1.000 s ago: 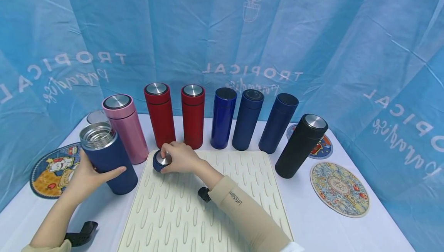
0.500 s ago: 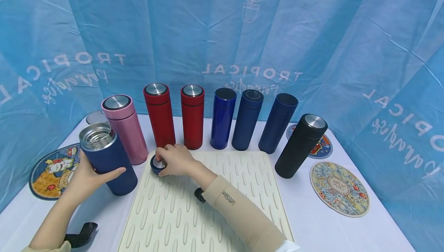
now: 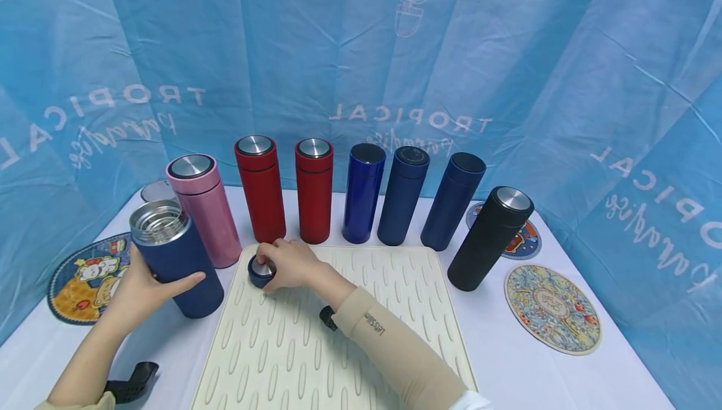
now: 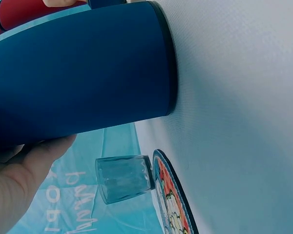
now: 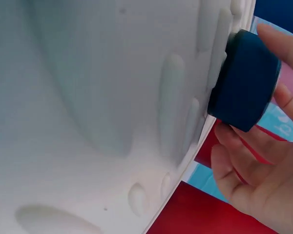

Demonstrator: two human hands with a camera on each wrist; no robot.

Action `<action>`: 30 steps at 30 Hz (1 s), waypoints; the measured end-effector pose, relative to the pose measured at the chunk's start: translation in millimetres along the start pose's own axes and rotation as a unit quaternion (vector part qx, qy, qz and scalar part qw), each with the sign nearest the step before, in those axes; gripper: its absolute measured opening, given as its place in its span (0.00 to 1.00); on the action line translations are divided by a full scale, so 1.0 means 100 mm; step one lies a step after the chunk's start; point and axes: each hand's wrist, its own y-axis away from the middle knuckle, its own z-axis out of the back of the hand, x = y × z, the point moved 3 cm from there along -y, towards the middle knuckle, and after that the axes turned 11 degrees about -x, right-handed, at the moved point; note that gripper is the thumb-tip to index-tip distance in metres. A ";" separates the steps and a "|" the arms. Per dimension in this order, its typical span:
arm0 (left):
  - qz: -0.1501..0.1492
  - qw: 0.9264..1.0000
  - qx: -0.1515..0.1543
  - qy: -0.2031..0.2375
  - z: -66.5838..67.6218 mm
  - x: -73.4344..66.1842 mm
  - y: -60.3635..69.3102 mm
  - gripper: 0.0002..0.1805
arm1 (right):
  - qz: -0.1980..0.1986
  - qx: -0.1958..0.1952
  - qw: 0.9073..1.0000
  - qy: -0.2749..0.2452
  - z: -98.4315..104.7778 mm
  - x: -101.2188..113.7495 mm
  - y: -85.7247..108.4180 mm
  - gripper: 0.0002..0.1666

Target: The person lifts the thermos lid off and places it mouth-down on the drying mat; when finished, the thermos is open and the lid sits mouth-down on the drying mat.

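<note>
Head cam: R grip pinching navy lid, silver top; L grip round silver-mouthed navy btl.

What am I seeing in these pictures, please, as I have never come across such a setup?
There is no robot here, only a person working bare-handed. The wide picture comes from a camera on the head, the close ones from cameras on each wrist. The left hand holds an open navy flask; the right hand grips a navy lid near a corner of the cream mat. Beyond it stand two red flasks and three blue flasks, between a pink flask and a black flask. Round patterned mats lie on the white tablecloth.
</note>
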 end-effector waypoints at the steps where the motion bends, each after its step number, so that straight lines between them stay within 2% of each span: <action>1: -0.001 1.000 0.000 0.001 0.00 0.00 0.00 0.64 | 0.000 -0.001 1.000 -0.008 0.00 -0.01 0.01 0.27; 8: 0.007 1.000 0.004 -0.008 -0.01 -0.01 -0.01 0.63 | -0.021 -0.011 0.998 -0.057 0.05 -0.11 0.09 0.29; 13: 0.009 1.000 0.003 -0.010 -0.01 0.00 0.01 0.63 | -0.038 -0.018 0.994 -0.106 0.10 -0.22 0.18 0.28; 21: 0.003 1.000 0.004 -0.001 -0.01 -0.02 0.01 0.63 | -0.073 -0.017 0.976 -0.204 0.20 -0.48 0.35 0.28; 26: 0.003 1.000 0.004 -0.006 0.00 -0.02 0.01 0.63 | -0.096 -0.028 0.965 -0.244 0.27 -0.63 0.46 0.29; 30: 0.009 1.000 0.004 -0.019 0.00 -0.01 0.01 0.64 | -0.104 -0.044 0.959 -0.260 0.32 -0.74 0.55 0.28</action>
